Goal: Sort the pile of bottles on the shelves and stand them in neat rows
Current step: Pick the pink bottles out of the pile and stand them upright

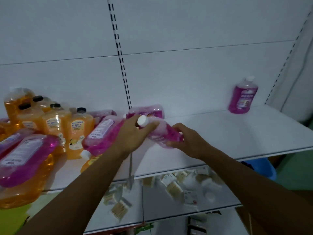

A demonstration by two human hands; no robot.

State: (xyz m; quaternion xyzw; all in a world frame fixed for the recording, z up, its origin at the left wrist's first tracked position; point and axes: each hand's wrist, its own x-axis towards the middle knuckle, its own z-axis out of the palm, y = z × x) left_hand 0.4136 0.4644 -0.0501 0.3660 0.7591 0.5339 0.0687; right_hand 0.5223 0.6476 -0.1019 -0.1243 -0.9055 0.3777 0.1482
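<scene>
We hold a pink bottle [162,133] tilted above the white shelf [237,133], our left hand [133,133] gripping its neck just below the white cap [142,121], our right hand [188,139] curled round what seems its base. Left of it lies the pile of pink and orange bottles [55,129]; far right, one pink bottle [242,97] stands upright.
</scene>
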